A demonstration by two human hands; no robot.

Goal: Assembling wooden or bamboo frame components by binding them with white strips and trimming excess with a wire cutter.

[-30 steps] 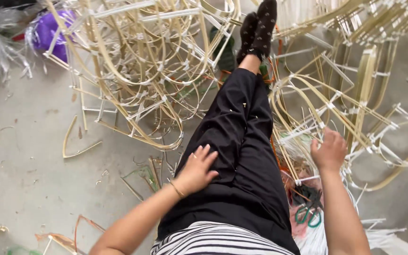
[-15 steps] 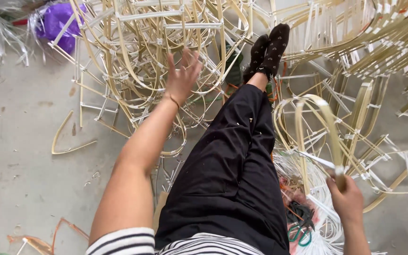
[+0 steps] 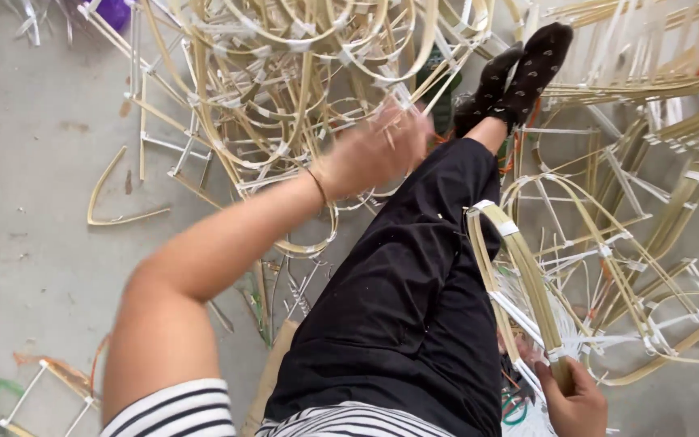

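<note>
While the person sits on the grey floor (image 3: 34, 162) with both legs stretched out, the head camera looks down at two busy hands. The left hand (image 3: 378, 150) is up over the big pile of bent cane frames (image 3: 285, 73). It is blurry, so I cannot tell if the fingers are wide or pinched, or if they hold anything. A thin bracelet (image 3: 318, 184) sits on that wrist. The arm comes out of a black and white striped sleeve (image 3: 175, 413).

The right hand (image 3: 576, 396) is low, next to the right hip. It is closed around the bottom end of a curved cane bundle (image 3: 527, 283). The bundle is pale yellow with white tape wrapped on it. It goes up from the hand and leans on the side of the black trousers (image 3: 414, 299).

The feet wear black socks (image 3: 519, 77) and are crossed, touching the pile. More cane frames (image 3: 649, 243) lie on the right, tied with white tape. A single curved cane strip (image 3: 115, 206) lies alone on the floor to the left. Something purple (image 3: 111, 12) peeks out at the top edge. Green-handled scissors (image 3: 515, 409) lie just beside the right hand.
</note>
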